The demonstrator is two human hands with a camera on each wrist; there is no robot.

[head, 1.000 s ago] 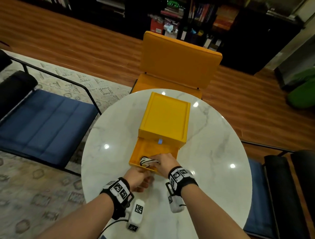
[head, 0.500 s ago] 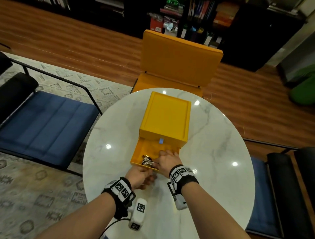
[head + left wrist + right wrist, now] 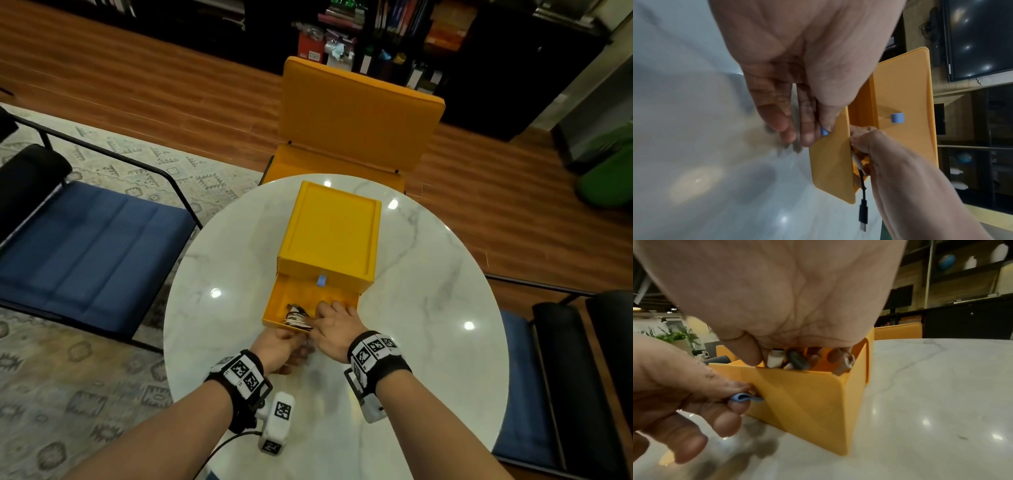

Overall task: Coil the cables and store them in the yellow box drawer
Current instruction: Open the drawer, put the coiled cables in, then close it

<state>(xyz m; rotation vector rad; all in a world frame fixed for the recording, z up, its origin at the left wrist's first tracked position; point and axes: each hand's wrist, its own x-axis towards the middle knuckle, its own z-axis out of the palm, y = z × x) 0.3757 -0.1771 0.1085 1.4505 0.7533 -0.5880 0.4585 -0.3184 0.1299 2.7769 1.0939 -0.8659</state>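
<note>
The yellow box (image 3: 332, 233) stands on the round marble table (image 3: 428, 308), its lower drawer (image 3: 294, 294) pulled out toward me. My right hand (image 3: 334, 325) reaches down into the drawer, fingers curled round the coiled cables (image 3: 297, 318). White and dark plugs (image 3: 775, 361) show between its fingertips (image 3: 754, 356). One black cable end with a USB plug (image 3: 863, 216) hangs over the drawer's side. At the drawer front (image 3: 830, 162) my left hand (image 3: 281, 346) pinches the blue pull tab (image 3: 823, 131) between thumb and forefinger.
A second blue tab (image 3: 321, 279) sits on the box front above the drawer. A yellow chair (image 3: 356, 116) stands behind the table, a blue chair (image 3: 85, 246) at the left and another at the right (image 3: 527, 394). Dark shelves line the far wall.
My right hand has pushed the cable bundle slightly deeper into the drawer. The left hand has stayed on the drawer's tab, and the box has not moved.
</note>
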